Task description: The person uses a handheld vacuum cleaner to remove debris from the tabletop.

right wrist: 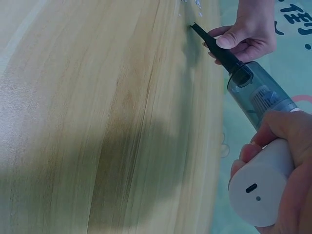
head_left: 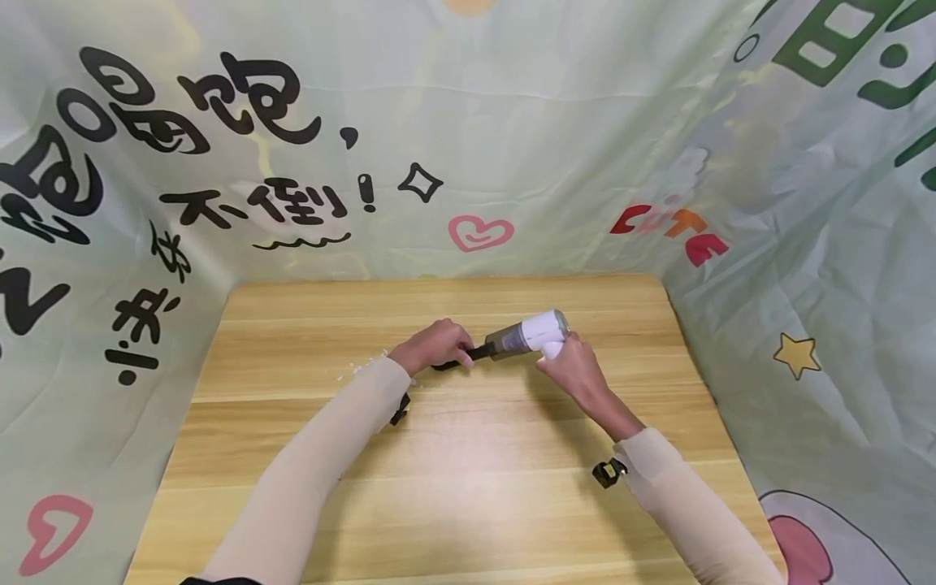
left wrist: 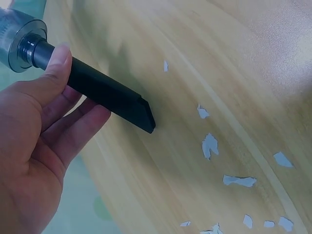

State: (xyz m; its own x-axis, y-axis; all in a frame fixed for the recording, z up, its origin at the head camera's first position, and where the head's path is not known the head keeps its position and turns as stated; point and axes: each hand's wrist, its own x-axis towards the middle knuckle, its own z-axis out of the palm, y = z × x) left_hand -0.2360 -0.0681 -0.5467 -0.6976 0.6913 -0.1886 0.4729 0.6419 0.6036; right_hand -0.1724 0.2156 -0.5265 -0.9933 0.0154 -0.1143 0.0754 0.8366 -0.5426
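Note:
A white handheld vacuum cleaner (head_left: 541,330) with a smoky clear dust cup (right wrist: 261,92) is held above the far part of the table. My right hand (head_left: 576,370) grips its white handle (right wrist: 261,187). On the front of the cup sits a long black crevice nozzle (left wrist: 102,90). My left hand (head_left: 437,344) pinches that nozzle, thumb on one side and fingertips on the other. The nozzle's slanted tip points left, towards torn white paper scraps (left wrist: 239,181) strewn on the wood; the nearest scraps lie a little apart from it. In the head view, my left forearm partly hides them.
The wooden table (head_left: 468,487) has rounded far corners. A printed cloth (head_left: 409,122) with lettering, hearts and a star hangs behind it and along both sides. Small black wrist cameras (head_left: 608,472) are worn on both arms.

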